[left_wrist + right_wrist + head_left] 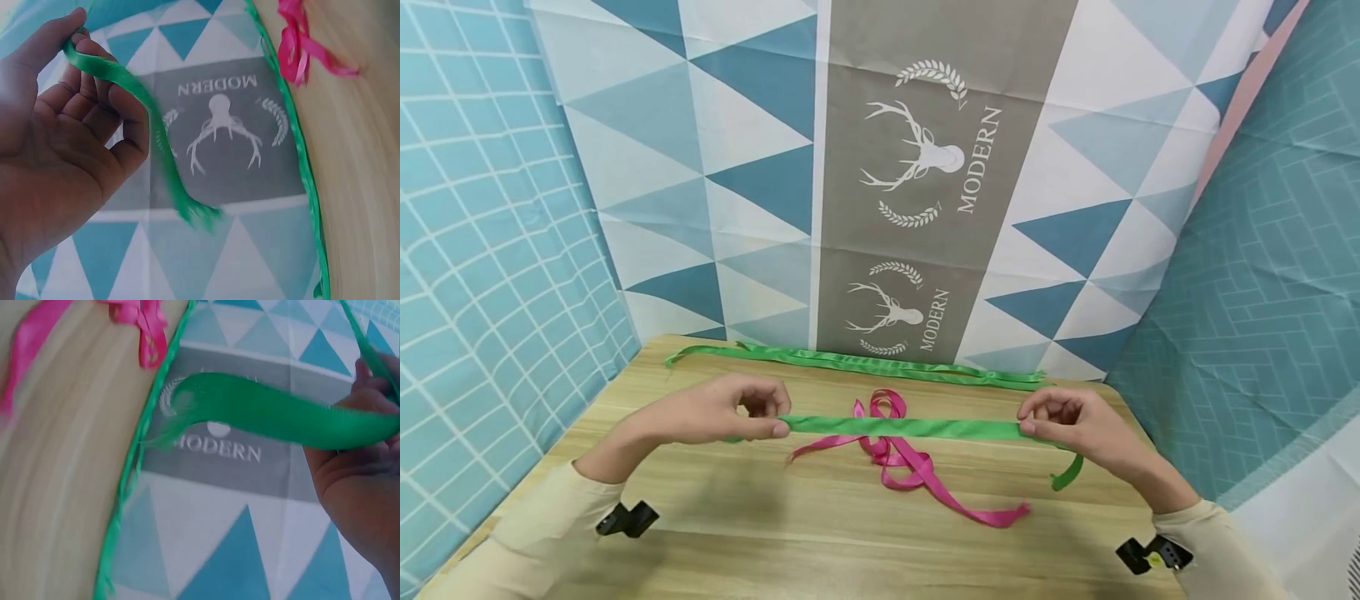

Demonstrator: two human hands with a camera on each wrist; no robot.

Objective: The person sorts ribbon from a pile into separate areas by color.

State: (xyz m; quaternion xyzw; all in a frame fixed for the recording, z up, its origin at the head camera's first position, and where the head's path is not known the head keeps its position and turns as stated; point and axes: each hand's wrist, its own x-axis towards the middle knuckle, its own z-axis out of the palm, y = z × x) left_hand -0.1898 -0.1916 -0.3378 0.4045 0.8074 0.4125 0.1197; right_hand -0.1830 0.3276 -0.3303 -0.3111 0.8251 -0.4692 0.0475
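A green ribbon (902,427) is stretched level between my two hands, above the tabletop. Its left part is pinched between thumb and fingers of my left hand (730,408), and a loose frayed end (169,156) hangs past the palm in the left wrist view. My right hand (1078,425) pinches the other side; the free tail (250,409) curves out from it in the right wrist view. Below and behind the stretched ribbon lies a pink ribbon (936,483), looped in its middle with its tails spread on the wood.
More green ribbon (850,362) lies along the table's back edge, at the foot of a patterned cloth (760,167) with deer prints. The wooden table (820,542) is bordered by a blue checked cloth (482,233) at left and a teal cloth (1262,267) at right.
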